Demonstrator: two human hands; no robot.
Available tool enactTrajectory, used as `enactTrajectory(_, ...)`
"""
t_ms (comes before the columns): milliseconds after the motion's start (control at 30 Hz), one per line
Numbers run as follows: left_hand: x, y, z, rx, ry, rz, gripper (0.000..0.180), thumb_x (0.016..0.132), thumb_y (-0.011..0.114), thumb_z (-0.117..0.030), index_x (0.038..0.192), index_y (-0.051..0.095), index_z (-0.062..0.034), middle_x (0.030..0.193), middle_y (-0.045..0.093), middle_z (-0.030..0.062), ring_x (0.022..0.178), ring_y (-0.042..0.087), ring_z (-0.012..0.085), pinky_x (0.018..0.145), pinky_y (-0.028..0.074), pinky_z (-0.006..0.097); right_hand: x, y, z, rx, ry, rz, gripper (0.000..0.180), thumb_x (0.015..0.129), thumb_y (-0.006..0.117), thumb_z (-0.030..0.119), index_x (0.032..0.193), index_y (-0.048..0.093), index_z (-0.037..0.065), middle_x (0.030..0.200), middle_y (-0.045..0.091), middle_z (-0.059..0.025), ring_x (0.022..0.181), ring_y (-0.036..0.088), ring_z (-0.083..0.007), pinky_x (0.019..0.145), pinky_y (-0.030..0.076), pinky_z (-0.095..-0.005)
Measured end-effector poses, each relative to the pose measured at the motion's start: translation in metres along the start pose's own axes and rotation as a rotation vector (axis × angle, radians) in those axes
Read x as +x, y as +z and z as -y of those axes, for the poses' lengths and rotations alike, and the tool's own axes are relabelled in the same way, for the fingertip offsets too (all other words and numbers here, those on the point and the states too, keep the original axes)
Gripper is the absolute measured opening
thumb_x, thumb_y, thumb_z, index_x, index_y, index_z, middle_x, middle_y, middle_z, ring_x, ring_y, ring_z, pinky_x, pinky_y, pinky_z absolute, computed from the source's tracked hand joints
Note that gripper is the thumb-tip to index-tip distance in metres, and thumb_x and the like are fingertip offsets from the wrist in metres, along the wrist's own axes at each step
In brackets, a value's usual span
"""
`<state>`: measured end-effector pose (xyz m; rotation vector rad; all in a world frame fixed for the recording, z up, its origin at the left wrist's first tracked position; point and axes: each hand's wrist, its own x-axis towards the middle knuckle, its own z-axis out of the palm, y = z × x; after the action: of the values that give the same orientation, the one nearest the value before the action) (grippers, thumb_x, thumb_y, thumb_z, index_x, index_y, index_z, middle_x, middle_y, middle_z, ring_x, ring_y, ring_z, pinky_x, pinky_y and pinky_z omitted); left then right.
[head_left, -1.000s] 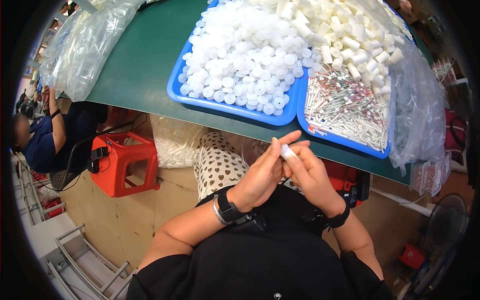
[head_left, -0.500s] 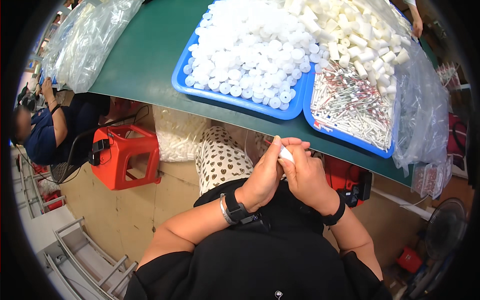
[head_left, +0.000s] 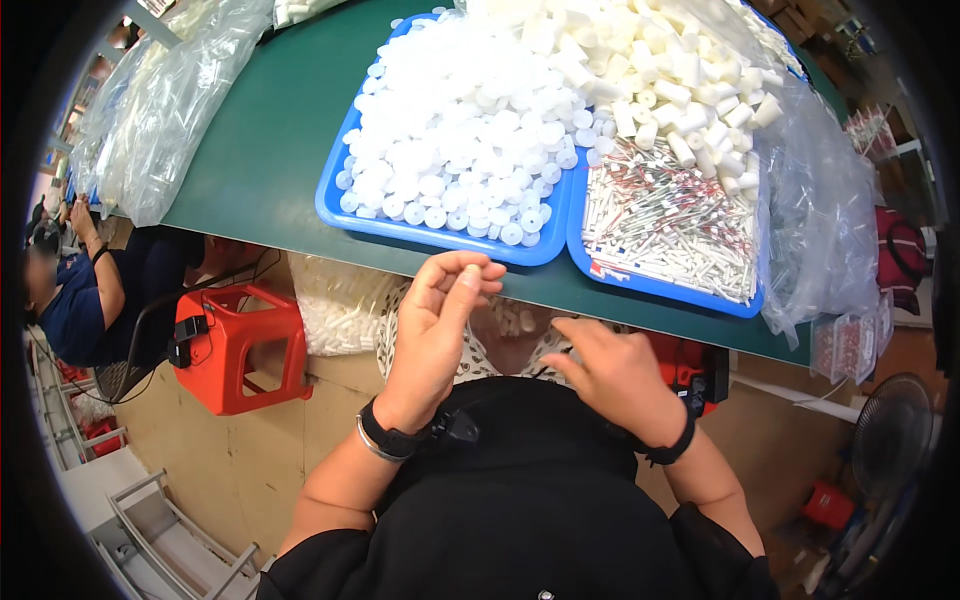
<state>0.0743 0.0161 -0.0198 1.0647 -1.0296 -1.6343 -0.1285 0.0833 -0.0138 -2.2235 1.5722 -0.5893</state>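
Note:
My left hand (head_left: 432, 325) is raised at the table's front edge, just below a blue tray (head_left: 335, 212) heaped with translucent white plastic discs (head_left: 455, 150). Its thumb and fingertips curl together; whatever they may hold is hidden. Lower and to the right, my right hand (head_left: 625, 378) hovers before my lap, thumb and forefinger apart, and I see nothing between them. A second blue tray (head_left: 665, 292) holds thin white sticks with red and dark wires (head_left: 680, 225). Behind it lies a pile of cream foam cylinders (head_left: 690, 85).
Clear plastic bags lie at the table's far left (head_left: 165, 110) and right end (head_left: 815, 200). A red stool (head_left: 240, 345) stands at left, near a seated person (head_left: 85, 300). A bag of white pieces (head_left: 340, 310) sits under the table; a fan (head_left: 890, 430) stands at right.
My hands, together around a small white piece before, have parted. The left moved left and up toward the disc tray; the right stayed near my lap. The white piece is out of sight.

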Motion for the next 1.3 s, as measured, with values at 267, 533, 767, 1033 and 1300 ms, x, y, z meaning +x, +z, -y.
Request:
enactTrajectory(267, 0.052, 0.021, -0.004, 0.904, 0.713, 0.09, 0.019, 0.085, 0.067, -0.002, 0.104, 0.067, -0.0018, 0.106, 0.066, 0.0101, 0.094, 0.059, 0.0284, 0.084, 0.048, 0.036, 0.046, -0.05, -0.053, -0.473, -0.021, -0.3, 0.016, 0.076, 0.062, -0.003, 0.092, 0.061, 0.001, 0.092, 0.061, -0.0107, 0.084, 0.06, -0.0286, 0.072, 0.051, -0.0378)
enactTrajectory(533, 0.075, 0.026, -0.006, 1.155, 0.679, 0.19, 0.016, 0.081, 0.067, -0.003, 0.098, 0.066, -0.0027, 0.096, 0.063, 0.0109, 0.093, 0.06, 0.0304, 0.079, 0.05, 0.039, 0.038, -0.055, -0.061, -0.328, 0.007, -0.29, 0.013, 0.078, 0.067, -0.002, 0.088, 0.059, 0.001, 0.095, 0.061, -0.0113, 0.088, 0.06, -0.029, 0.074, 0.05, -0.0382)
enactTrajectory(767, 0.076, 0.028, -0.014, 1.133, 0.686, 0.153, 0.019, 0.081, 0.069, -0.003, 0.101, 0.067, -0.0034, 0.091, 0.063, 0.0099, 0.085, 0.061, 0.0251, 0.074, 0.05, 0.035, 0.023, -0.06, -0.056, -0.092, 0.193, -0.387, 0.009, 0.086, 0.068, 0.002, 0.092, 0.061, 0.002, 0.086, 0.066, -0.0092, 0.077, 0.063, -0.0214, 0.068, 0.049, -0.033)
enactTrajectory(1033, 0.068, 0.035, -0.005, 0.67, 0.616, 0.076, 0.021, 0.087, 0.066, 0.002, 0.107, 0.07, -0.0041, 0.094, 0.063, 0.0079, 0.081, 0.06, 0.0165, 0.072, 0.05, 0.028, 0.024, -0.055, -0.033, 1.034, 0.324, -0.41, 0.012, 0.101, 0.054, 0.009, 0.109, 0.049, 0.003, 0.101, 0.069, -0.0141, 0.089, 0.068, -0.0168, 0.072, 0.05, -0.0258)
enactTrajectory(1300, 0.043, 0.047, -0.002, 0.132, 0.172, 0.199, 0.021, 0.091, 0.066, -0.003, 0.112, 0.066, 0.0011, 0.096, 0.06, 0.0062, 0.082, 0.063, 0.0116, 0.07, 0.053, 0.026, 0.027, -0.037, -0.022, 1.336, 0.33, -0.442, 0.013, 0.1, 0.054, 0.008, 0.111, 0.049, 0.003, 0.104, 0.067, -0.0174, 0.09, 0.069, -0.0198, 0.072, 0.053, -0.0275)
